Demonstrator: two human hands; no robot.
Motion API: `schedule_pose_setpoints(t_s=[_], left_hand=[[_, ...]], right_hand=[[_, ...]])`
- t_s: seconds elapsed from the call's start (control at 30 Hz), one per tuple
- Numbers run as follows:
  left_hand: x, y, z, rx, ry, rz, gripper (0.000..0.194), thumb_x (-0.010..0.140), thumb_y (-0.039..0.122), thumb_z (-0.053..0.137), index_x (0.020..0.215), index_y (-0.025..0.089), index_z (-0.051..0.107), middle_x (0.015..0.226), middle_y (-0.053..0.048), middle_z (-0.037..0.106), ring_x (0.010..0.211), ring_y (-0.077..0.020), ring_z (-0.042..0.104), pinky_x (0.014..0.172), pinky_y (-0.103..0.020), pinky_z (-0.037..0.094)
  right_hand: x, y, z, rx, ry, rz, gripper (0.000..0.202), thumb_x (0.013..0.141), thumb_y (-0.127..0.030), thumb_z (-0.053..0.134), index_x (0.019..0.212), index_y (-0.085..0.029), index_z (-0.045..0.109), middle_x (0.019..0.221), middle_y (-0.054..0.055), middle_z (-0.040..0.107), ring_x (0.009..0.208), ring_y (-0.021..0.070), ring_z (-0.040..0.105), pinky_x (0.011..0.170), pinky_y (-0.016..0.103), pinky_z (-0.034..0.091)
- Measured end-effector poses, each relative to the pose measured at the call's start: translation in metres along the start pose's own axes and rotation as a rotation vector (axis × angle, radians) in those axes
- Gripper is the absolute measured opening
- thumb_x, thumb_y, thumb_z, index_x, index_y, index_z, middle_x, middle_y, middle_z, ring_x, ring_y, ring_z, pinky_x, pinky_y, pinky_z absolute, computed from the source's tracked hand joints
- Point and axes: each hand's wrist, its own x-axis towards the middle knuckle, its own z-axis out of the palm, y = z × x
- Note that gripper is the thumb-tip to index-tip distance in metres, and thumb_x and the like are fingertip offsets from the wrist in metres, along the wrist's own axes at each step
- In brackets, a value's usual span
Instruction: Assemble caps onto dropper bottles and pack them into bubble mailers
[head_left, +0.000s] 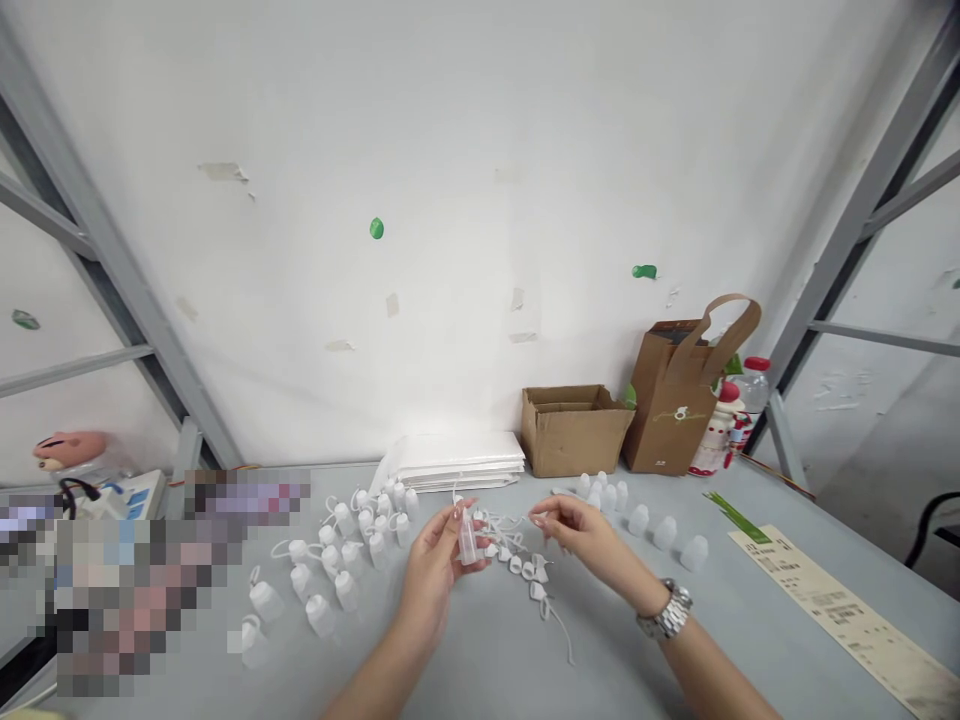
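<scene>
My left hand (442, 555) is closed around a small translucent plastic bottle (467, 540), which stands roughly upright in its fingers with a white piece at its top. To its right, my right hand (566, 525) has thumb and fingertips pinched together; anything between them is too small to make out. Between and below the hands lies a loose group of white caps with cords (517, 565), and one corded cap (537, 591) sits nearest me. On the left stand several capped bottles (345, 590) with looped cords. Several bottles without cords (664, 532) stand on the right.
Against the wall are a stack of white packages (450, 460), an open cardboard box (577, 440), a brown paper bag (664, 420) and a red-capped bottle (754, 385). A long printed paper strip (832, 605) lies at the right. A blurred patch (172, 590) covers the left.
</scene>
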Motion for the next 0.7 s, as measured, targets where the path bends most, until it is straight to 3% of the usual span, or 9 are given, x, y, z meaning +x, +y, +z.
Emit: schedule_pose_setpoints(t_s=[0.1,0.23,0.43,0.57,0.7], left_hand=[[0.001,0.0,-0.002,0.052,0.051,-0.029,0.037,0.074,0.044,0.06,0.101,0.019,0.059,0.093,-0.008,0.062,0.083,-0.0219,0.064,0.05,-0.023,0.049],[0.004,-0.004,-0.003,0.037,0.077,-0.017,0.03,0.075,0.036,0.061,0.099,0.018,0.057,0.098,-0.01,0.062,0.092,-0.0238,0.062,0.058,-0.026,0.053],[0.007,-0.006,-0.001,0.077,0.052,0.076,0.044,0.07,0.037,0.065,0.106,0.021,0.047,0.091,-0.009,0.065,0.086,-0.0255,0.065,0.054,-0.028,0.054],[0.002,-0.006,0.001,0.131,0.036,0.116,0.048,0.068,0.043,0.065,0.103,0.024,0.038,0.089,-0.007,0.067,0.077,-0.0259,0.068,0.046,-0.028,0.053],[0.001,-0.007,0.003,0.111,0.029,0.141,0.046,0.066,0.044,0.066,0.091,0.025,0.033,0.091,-0.007,0.068,0.074,-0.0251,0.068,0.045,-0.028,0.053]], right_hand=[[-0.001,0.006,-0.013,-0.199,-0.128,-0.012,0.02,0.069,-0.036,0.065,0.08,-0.02,0.064,0.067,-0.002,0.052,0.062,0.0123,0.046,0.058,0.024,0.038],[-0.006,0.013,-0.003,-0.369,-0.295,-0.016,0.023,0.058,-0.028,0.074,0.079,-0.021,0.065,0.079,-0.002,0.052,0.067,0.0123,0.049,0.062,0.023,0.04],[-0.007,0.02,0.013,-0.545,-0.248,-0.091,0.008,0.07,-0.019,0.061,0.078,-0.021,0.063,0.08,-0.002,0.05,0.067,0.0112,0.05,0.064,0.022,0.04],[-0.007,0.018,0.012,-0.582,-0.221,-0.151,0.011,0.074,-0.015,0.054,0.08,-0.021,0.061,0.084,-0.001,0.049,0.068,0.0109,0.05,0.066,0.022,0.04],[-0.008,0.015,0.012,-0.524,-0.143,-0.143,0.012,0.074,-0.024,0.059,0.087,-0.022,0.059,0.085,-0.001,0.049,0.07,0.0124,0.051,0.066,0.024,0.041]])
